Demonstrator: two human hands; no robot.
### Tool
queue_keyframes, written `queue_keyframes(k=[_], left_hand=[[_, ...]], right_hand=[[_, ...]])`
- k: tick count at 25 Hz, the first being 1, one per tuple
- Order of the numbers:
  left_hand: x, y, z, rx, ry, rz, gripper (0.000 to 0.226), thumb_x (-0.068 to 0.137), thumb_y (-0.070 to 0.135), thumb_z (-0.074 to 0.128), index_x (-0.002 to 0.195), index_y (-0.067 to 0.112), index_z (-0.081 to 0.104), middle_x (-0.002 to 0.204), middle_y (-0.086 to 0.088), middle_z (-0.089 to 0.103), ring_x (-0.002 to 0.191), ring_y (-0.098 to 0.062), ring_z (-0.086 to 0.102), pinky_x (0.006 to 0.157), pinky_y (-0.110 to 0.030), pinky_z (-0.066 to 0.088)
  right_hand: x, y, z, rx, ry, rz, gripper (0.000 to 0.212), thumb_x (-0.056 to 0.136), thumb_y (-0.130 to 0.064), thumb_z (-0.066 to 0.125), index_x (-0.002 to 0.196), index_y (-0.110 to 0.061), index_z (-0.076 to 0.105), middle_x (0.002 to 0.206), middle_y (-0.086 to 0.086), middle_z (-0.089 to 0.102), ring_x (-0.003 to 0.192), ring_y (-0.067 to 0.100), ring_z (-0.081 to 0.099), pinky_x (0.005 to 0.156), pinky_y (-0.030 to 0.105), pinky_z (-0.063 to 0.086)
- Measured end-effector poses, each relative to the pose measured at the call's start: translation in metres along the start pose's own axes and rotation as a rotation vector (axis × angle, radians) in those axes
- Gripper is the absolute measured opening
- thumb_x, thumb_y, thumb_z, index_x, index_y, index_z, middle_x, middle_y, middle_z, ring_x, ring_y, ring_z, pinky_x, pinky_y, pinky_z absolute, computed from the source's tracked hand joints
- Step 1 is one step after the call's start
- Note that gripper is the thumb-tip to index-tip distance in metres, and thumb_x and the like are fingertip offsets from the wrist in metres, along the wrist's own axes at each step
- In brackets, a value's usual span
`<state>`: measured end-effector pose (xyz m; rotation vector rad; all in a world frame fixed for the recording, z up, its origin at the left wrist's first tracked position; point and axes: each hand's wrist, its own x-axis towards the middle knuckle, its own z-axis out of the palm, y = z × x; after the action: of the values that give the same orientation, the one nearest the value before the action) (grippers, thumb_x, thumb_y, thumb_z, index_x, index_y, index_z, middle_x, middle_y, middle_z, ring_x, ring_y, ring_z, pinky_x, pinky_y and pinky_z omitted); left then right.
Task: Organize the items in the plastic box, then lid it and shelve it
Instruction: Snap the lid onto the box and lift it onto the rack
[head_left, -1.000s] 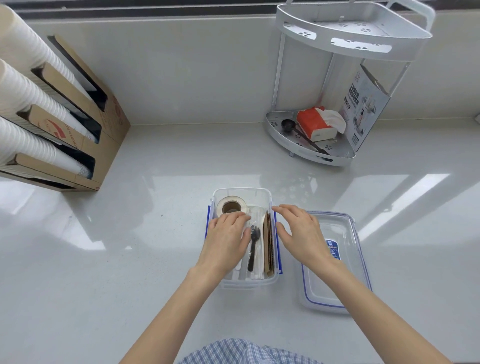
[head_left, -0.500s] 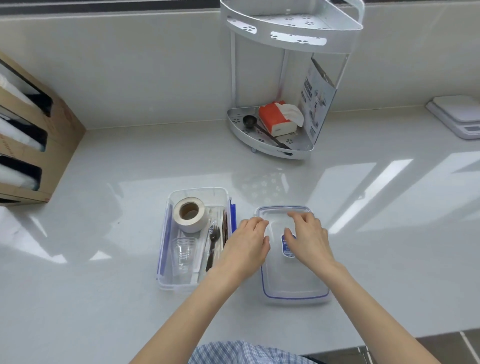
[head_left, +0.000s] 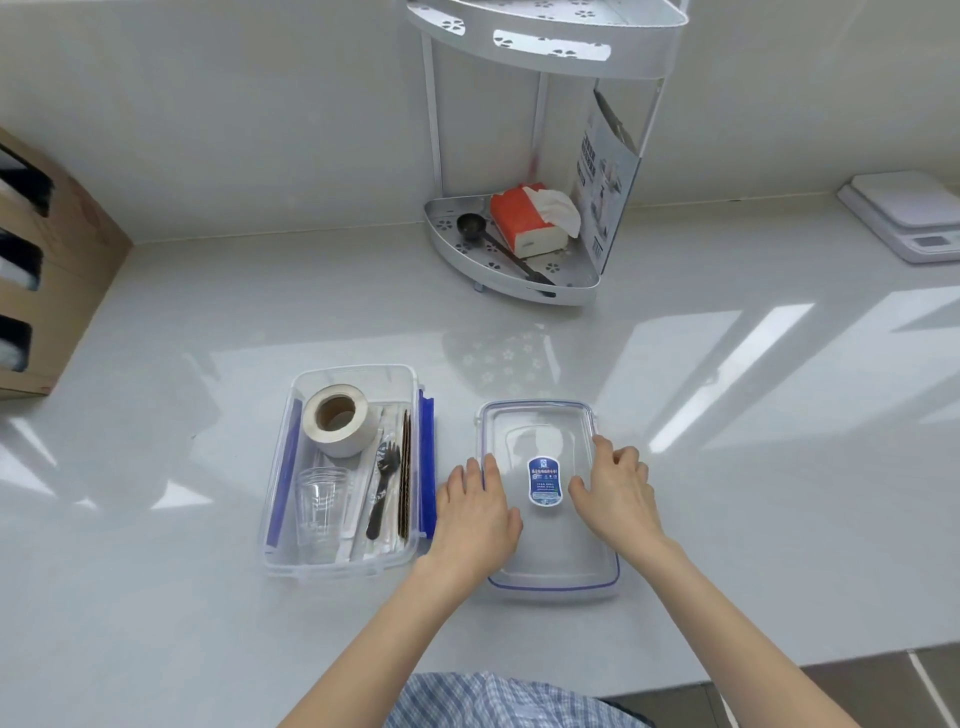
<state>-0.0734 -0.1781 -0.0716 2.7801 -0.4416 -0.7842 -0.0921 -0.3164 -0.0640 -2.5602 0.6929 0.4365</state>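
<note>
- Left hand (head_left: 475, 512) flat and spread on the left rim of the lid (head_left: 550, 545), holding nothing yet; right hand (head_left: 615, 491) loosely curled on the lid's right side, fingers resting, no grip closed.
- Lid lies flat on the tabletop (head_left: 727, 467), just right of the plastic box (head_left: 343, 564), apart from it.
- Box is open, holds tape roll (head_left: 340, 418) at far end, clear cup (head_left: 319, 499) near left, black fork (head_left: 384, 486) and brown sticks (head_left: 405, 483) along right side.
- Shelf rack (head_left: 511, 270) stands far, well apart.
- Risk: tape roll stands tall, may stop the lid seating; blue side latches could catch under the rim.
- Risk: smooth lid may slip on lift.
- Lid carries a blue label (head_left: 543, 480); text too small to read.
</note>
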Motion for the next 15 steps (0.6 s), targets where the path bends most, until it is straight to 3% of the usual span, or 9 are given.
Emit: queue_keyframes(k=[5, 8, 11, 15], left_hand=[[-0.002, 0.001, -0.003, -0.163, -0.033, -0.009, 0.069, 0.091, 0.028, 0.039, 0.142, 0.005, -0.001, 0.155, -0.017, 0.003, 0.142, -0.034, 0.003, 0.116, -0.043, 0.01], [-0.007, 0.003, -0.009, -0.267, -0.011, 0.006, 0.07, 0.09, 0.026, 0.04, 0.142, 0.006, -0.002, 0.155, -0.017, -0.001, 0.14, -0.036, 0.013, 0.114, -0.042, 0.018], [-0.011, 0.007, -0.02, -0.331, 0.07, 0.044, 0.068, 0.091, 0.025, 0.04, 0.143, 0.008, -0.001, 0.155, -0.015, -0.001, 0.139, -0.034, 0.02, 0.111, -0.039, 0.023], [-0.019, 0.002, -0.033, -0.375, 0.213, 0.101, 0.064, 0.092, 0.024, 0.038, 0.143, 0.012, 0.003, 0.156, -0.009, 0.001, 0.142, -0.026, 0.013, 0.113, -0.033, 0.018]], right_hand=[[0.001, -0.001, -0.001, 0.115, -0.001, -0.007, 0.048, 0.091, -0.013, 0.043, 0.135, 0.0, 0.029, 0.127, 0.024, 0.036, 0.118, 0.04, 0.034, 0.094, 0.041, 0.037], [-0.001, -0.004, -0.006, 0.186, 0.044, -0.026, 0.048, 0.091, -0.011, 0.042, 0.136, 0.0, 0.029, 0.126, 0.025, 0.036, 0.118, 0.039, 0.032, 0.093, 0.04, 0.035], [-0.001, -0.008, -0.018, 0.236, 0.116, -0.056, 0.049, 0.092, -0.012, 0.042, 0.138, -0.003, 0.028, 0.127, 0.025, 0.036, 0.121, 0.037, 0.03, 0.095, 0.04, 0.034], [-0.004, -0.019, -0.035, 0.279, 0.193, -0.096, 0.051, 0.092, -0.015, 0.042, 0.141, -0.008, 0.028, 0.13, 0.021, 0.035, 0.124, 0.036, 0.028, 0.098, 0.04, 0.035]])
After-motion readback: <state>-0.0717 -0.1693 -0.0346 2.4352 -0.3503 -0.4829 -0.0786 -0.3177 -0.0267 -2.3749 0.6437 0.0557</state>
